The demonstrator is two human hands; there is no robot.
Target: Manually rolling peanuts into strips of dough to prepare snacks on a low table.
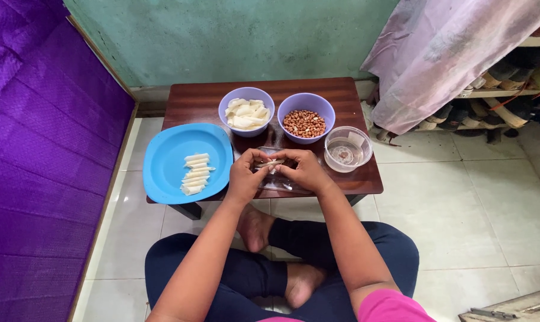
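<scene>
My left hand [246, 175] and my right hand [303, 170] meet over the front of a low dark wooden table [198, 100]. Together they pinch a small pale strip of dough [272, 162] between their fingertips, above a clear plate partly hidden under them. A blue plate [169, 156] to the left holds several rolled pale strips [195, 173] in a row. Behind my hands stand a lilac bowl of pale dough pieces [246, 113] and a lilac bowl of peanuts [305, 123].
A clear round plastic container [348, 150] stands at the table's right edge. A purple mattress [37, 149] leans along the left. A pink cloth [443, 53] hangs over a shoe rack [502, 89] at the right. My crossed legs rest on white floor tiles.
</scene>
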